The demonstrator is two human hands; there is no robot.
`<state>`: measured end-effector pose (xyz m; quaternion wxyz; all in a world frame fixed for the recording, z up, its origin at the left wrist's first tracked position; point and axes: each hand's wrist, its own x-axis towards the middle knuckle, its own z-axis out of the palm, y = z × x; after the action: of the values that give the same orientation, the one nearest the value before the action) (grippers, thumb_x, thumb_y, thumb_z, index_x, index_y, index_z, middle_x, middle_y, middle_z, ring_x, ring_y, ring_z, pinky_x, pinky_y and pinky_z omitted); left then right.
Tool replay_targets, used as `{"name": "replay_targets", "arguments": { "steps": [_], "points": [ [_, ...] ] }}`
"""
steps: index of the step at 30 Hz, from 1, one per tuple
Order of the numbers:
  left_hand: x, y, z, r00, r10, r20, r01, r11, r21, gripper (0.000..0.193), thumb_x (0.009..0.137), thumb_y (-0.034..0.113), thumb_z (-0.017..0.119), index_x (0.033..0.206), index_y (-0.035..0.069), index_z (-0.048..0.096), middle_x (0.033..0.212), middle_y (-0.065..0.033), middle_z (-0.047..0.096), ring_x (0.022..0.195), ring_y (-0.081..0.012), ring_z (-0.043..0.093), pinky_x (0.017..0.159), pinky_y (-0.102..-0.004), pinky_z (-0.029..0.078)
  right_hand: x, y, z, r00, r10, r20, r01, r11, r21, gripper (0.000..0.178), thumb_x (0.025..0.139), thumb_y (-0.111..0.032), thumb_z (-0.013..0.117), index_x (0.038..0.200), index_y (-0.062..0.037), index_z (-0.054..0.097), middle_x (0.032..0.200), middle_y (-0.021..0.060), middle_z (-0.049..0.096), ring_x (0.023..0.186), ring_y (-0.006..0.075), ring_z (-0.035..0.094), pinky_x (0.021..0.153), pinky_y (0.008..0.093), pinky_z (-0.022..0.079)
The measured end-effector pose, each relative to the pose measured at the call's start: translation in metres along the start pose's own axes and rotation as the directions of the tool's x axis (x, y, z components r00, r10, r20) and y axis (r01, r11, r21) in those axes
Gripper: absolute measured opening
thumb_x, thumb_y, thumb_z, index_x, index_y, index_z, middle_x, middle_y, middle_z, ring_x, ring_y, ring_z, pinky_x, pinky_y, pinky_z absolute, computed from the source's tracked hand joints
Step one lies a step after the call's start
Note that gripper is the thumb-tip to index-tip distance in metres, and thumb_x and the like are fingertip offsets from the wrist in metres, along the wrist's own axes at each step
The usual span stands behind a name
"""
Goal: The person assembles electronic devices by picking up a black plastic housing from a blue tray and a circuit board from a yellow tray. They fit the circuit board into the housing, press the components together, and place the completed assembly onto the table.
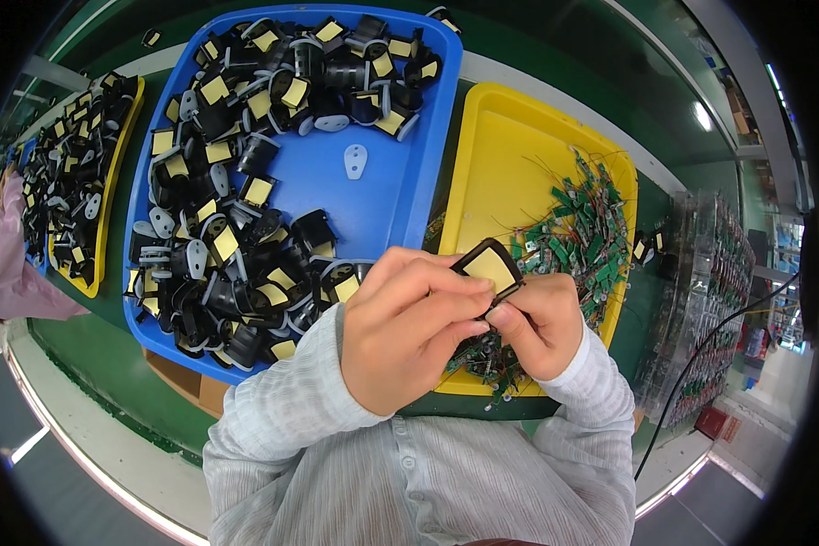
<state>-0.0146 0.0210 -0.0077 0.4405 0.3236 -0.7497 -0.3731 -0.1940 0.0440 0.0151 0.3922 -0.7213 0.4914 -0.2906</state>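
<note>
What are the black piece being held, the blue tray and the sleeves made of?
Black piece: probably hard plastic, slightly shiny along its rim; its matt yellow pad could be foam or paper. Blue tray: likely moulded plastic, smooth with rounded corners. Sleeves: thin, crinkled cloth, shown by soft folds.

We hold both hands close together before our torso (pixel 408 478), fingertips nearly meeting. Our left hand (pixel 400 332) shows its back, fingers (pixel 437 289) bent and stretched rightward, closed in a pinch. Our right hand (pixel 544 326) curls inward, thumb (pixel 510 326) pointing leftward. Our left forearm (pixel 278 409) and right forearm (pixel 596 387) angle inward, pale sleeves (pixel 314 373) reaching the wrists.
</note>
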Motion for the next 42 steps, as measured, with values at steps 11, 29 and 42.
{"name": "replay_targets", "arguments": {
  "steps": [11, 29, 42],
  "points": [
    [0.005, -0.012, 0.001, 1.000, -0.001, -0.023, 0.003, 0.998, 0.064, 0.031, 0.060, -0.002, 0.070, 0.089, 0.005, 0.060, 0.089, -0.0076, 0.063, 0.080, -0.0254, 0.057, 0.070, -0.0327, 0.047, 0.000, 0.018, -0.005, 0.947, 0.216, 0.239, -0.314, 0.786, 0.533, 0.011, 0.084, -0.008, 0.057, 0.089, 0.0019, 0.055, 0.073, 0.0040, 0.059, 0.057, 0.0082, 0.053, 0.053, 0.0208, 0.043],
    [0.006, -0.015, -0.003, 0.935, -0.243, 0.256, 0.306, 0.921, -0.240, 0.034, 0.079, 0.014, 0.063, 0.111, 0.003, 0.057, 0.076, -0.0095, 0.057, 0.060, -0.0168, 0.051, 0.057, -0.0266, 0.043, -0.013, 0.006, -0.010, 0.960, 0.280, 0.023, -0.230, 0.738, 0.634, 0.011, 0.081, -0.001, 0.060, 0.090, 0.0014, 0.053, 0.069, 0.0042, 0.060, 0.065, 0.0109, 0.060, 0.062, 0.0234, 0.047],
    [0.005, -0.007, -0.001, 0.946, -0.236, 0.223, 0.269, 0.954, -0.131, 0.031, 0.078, 0.015, 0.065, 0.104, -0.001, 0.056, 0.079, -0.0115, 0.060, 0.065, -0.0210, 0.054, 0.060, -0.0291, 0.044, -0.011, 0.003, -0.005, 0.954, 0.294, 0.049, -0.235, 0.640, 0.731, 0.018, 0.080, 0.001, 0.061, 0.093, 0.0002, 0.050, 0.069, 0.0041, 0.058, 0.063, 0.0095, 0.058, 0.059, 0.0222, 0.049]
  ]
}}
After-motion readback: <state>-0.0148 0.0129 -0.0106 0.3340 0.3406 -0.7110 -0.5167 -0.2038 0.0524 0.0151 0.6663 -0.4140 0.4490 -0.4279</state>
